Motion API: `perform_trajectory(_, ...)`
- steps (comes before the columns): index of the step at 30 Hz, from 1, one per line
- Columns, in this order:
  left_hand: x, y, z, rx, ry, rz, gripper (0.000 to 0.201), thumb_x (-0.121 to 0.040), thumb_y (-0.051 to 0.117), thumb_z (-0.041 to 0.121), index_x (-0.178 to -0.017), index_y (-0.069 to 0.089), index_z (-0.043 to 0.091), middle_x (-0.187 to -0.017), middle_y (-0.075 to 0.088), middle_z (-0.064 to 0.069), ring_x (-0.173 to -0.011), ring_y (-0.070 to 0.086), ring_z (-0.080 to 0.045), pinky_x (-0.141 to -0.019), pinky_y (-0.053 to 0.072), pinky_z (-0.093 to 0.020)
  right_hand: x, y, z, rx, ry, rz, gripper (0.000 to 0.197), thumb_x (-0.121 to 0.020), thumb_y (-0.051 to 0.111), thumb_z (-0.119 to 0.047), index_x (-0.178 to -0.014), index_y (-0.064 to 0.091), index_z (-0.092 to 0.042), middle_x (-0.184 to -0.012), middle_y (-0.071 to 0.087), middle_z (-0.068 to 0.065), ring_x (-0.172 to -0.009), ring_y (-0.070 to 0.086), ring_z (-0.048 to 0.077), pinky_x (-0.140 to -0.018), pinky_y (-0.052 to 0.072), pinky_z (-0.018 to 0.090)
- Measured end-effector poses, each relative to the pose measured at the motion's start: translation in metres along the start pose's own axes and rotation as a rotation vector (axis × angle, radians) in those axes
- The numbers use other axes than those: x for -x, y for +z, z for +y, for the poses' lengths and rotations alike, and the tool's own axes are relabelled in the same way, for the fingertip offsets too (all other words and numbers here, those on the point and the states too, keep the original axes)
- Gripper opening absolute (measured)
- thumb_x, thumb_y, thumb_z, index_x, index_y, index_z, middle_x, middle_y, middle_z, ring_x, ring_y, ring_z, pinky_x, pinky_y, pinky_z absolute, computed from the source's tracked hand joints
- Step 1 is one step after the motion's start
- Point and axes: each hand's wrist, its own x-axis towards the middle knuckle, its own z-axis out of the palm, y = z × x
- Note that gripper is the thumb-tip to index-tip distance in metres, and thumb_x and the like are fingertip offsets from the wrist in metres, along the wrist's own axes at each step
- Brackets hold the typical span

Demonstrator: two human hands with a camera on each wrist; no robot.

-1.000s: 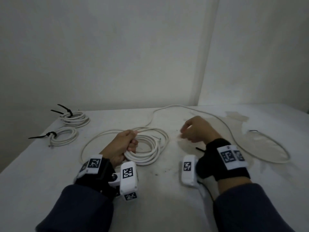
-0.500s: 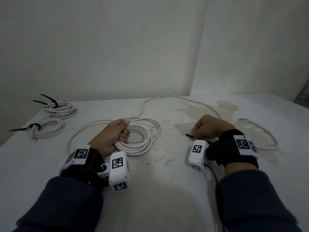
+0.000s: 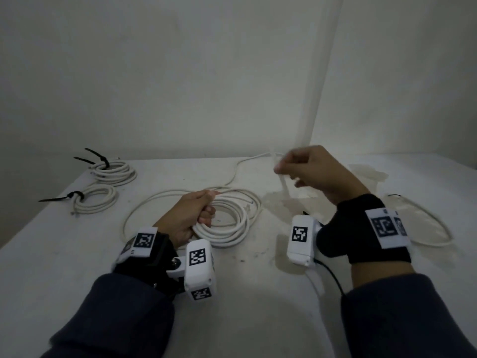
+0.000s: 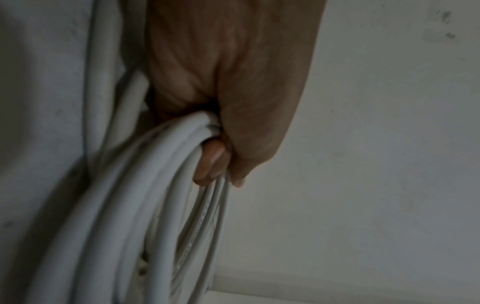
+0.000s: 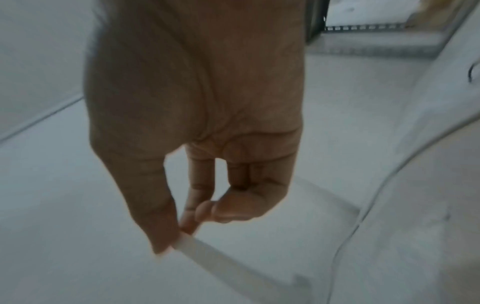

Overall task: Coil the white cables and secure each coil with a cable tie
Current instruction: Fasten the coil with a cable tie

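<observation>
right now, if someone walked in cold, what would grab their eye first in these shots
Probably the left hand gripping a loose white cable coil at the middle of the table. Next, the right hand, raised above the table and pinching a pale, blurred strip, likely a cable tie. At far left lie two finished coils bound with black ties.
</observation>
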Motion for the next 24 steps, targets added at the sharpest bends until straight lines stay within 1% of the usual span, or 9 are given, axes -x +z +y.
perform_trajectory(2, 0.001, 0.000, 0.000, 0.014, 0.006, -0.005, 0.024, -0.101, 0.040, 0.013, -0.095, 0.061, 0.004, -0.055, 0.032, -0.001, -0.034, 0.024, -0.001, -0.033, 0.025, -0.010, 0.002, 0.014, -0.013, -0.350, -0.030, -0.082, 0.020, -0.088, 0.065, -0.009, -0.070, 0.059, -0.016, -0.070, 0.062, 0.000, -0.060, 0.059, 0.009, -0.053, 0.048, 0.017)
perform_trajectory(4, 0.001, 0.000, 0.000, 0.034, 0.018, -0.018, 0.025, -0.101, 0.040, 0.013, -0.096, 0.063, 0.004, -0.054, 0.032, 0.000, -0.034, 0.024, -0.001, -0.033, 0.024, -0.010, 0.001, 0.032, -0.017, -0.555, 0.025, -0.189, 0.021, -0.091, 0.059, -0.006, -0.072, 0.056, -0.013, -0.067, 0.063, 0.004, -0.057, 0.063, 0.011, -0.050, 0.050, 0.019)
perform_trajectory(7, 0.002, -0.001, 0.001, 0.037, 0.058, -0.042, 0.026, -0.101, 0.041, 0.013, -0.107, 0.063, 0.002, -0.058, 0.031, -0.001, -0.035, 0.025, -0.002, -0.033, 0.025, -0.011, -0.003, 0.058, -0.007, -0.465, 0.076, -0.258, 0.017, -0.093, 0.056, -0.006, -0.077, 0.054, -0.010, -0.066, 0.063, 0.008, -0.054, 0.065, 0.014, -0.048, 0.051, 0.020)
perform_trajectory(11, 0.003, -0.001, 0.004, -0.003, 0.134, -0.040, 0.023, -0.100, 0.043, 0.014, -0.107, 0.063, 0.004, -0.062, 0.030, -0.001, -0.038, 0.025, -0.002, -0.034, 0.025, -0.012, -0.007, 0.074, 0.005, -0.380, 0.044, -0.190, 0.012, -0.092, 0.057, 0.000, -0.081, 0.053, -0.003, -0.068, 0.064, 0.015, -0.060, 0.069, 0.021, -0.053, 0.055, 0.024)
perform_trajectory(13, 0.006, 0.001, 0.011, -0.068, 0.188, -0.047, 0.024, -0.100, 0.043, 0.014, -0.110, 0.062, 0.003, -0.060, 0.031, 0.000, -0.039, 0.025, -0.003, -0.036, 0.025, -0.013, -0.008, 0.078, 0.004, -0.407, -0.021, -0.162, 0.010, -0.089, 0.060, 0.007, -0.081, 0.056, 0.002, -0.069, 0.064, 0.017, -0.067, 0.072, 0.026, -0.058, 0.058, 0.028)
perform_trajectory(15, 0.010, 0.006, 0.026, -0.164, 0.268, -0.042, 0.026, -0.100, 0.043, 0.014, -0.113, 0.062, 0.002, -0.056, 0.033, 0.002, -0.038, 0.025, -0.003, -0.037, 0.025, -0.014, -0.009, 0.078, -0.003, -0.359, -0.133, -0.130, 0.008, -0.082, 0.065, 0.011, -0.078, 0.059, 0.008, -0.076, 0.066, 0.024, -0.075, 0.073, 0.031, -0.069, 0.060, 0.034)
perform_trajectory(18, 0.021, 0.014, 0.059, -0.296, 0.409, -0.029, 0.026, -0.101, 0.043, 0.016, -0.112, 0.064, 0.004, -0.048, 0.037, 0.010, -0.038, 0.026, -0.003, -0.038, 0.026, -0.014, -0.011, 0.068, -0.025, -0.320, -0.274, -0.080, 0.018, -0.071, 0.075, 0.010, -0.066, 0.063, -0.002, -0.084, 0.069, 0.025, -0.083, 0.072, 0.033, -0.078, 0.059, 0.039)
perform_trajectory(21, 0.033, 0.019, 0.091, -0.369, 0.509, -0.028, 0.025, -0.101, 0.043, 0.018, -0.106, 0.066, 0.010, -0.048, 0.039, 0.012, -0.039, 0.027, -0.003, -0.038, 0.027, -0.014, -0.013, 0.056, -0.050, -0.353, -0.386, -0.067, 0.030, -0.066, 0.081, 0.006, -0.057, 0.063, -0.016, -0.082, 0.071, 0.018, -0.082, 0.072, 0.031, -0.076, 0.058, 0.034)
perform_trajectory(24, 0.040, 0.026, 0.110, -0.417, 0.560, 0.015, 0.027, -0.101, 0.042, 0.019, -0.099, 0.068, 0.011, -0.048, 0.038, 0.011, -0.038, 0.028, -0.003, -0.038, 0.026, -0.014, -0.019, 0.051, -0.066, -0.326, -0.484, -0.037, 0.027, -0.066, 0.082, 0.005, -0.060, 0.061, -0.011, -0.077, 0.072, 0.010, -0.075, 0.073, 0.025, -0.074, 0.059, 0.035)
